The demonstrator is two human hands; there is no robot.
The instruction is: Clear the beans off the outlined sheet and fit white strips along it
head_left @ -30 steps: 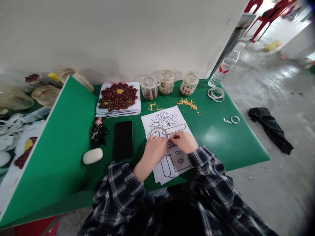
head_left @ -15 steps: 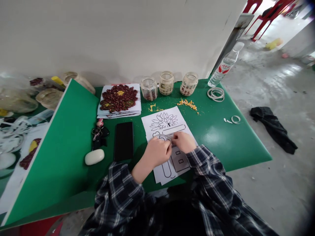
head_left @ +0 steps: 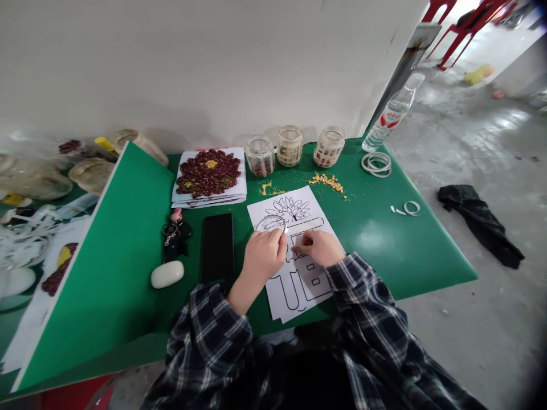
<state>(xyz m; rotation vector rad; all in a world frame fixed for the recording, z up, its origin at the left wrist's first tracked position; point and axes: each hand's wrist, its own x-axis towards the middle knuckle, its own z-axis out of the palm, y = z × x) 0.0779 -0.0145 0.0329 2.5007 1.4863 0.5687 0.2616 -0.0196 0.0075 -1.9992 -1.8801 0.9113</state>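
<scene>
My left hand (head_left: 264, 253) is closed round a thin pale ring, which looks like a roll of tape (head_left: 272, 218), and holds it tilted up over a printed sheet (head_left: 315, 206). To its right, my right hand (head_left: 321, 247) has thumb and fingertips pinched together above the same sheet. Whatever it may grip is too small to make out. A small gap separates the two hands. The sheet bears black outlines of a leafy or petalled plant at the top and boxy shapes below. Another sheet shows beneath it at the lower left edge.
A phone (head_left: 217, 246), keys (head_left: 171, 230) and a white case (head_left: 167, 274) lie left. Behind are a bean picture (head_left: 209, 171), jars (head_left: 260, 156) and corn kernels (head_left: 329, 183). More rings (head_left: 376, 164), a small ring (head_left: 411, 208) and a water bottle (head_left: 387, 122) stand right.
My left hand has drawn the ring slightly up and left, away from my right hand. My right hand's fingers have come off the ring and stay pinched over the sheet.
</scene>
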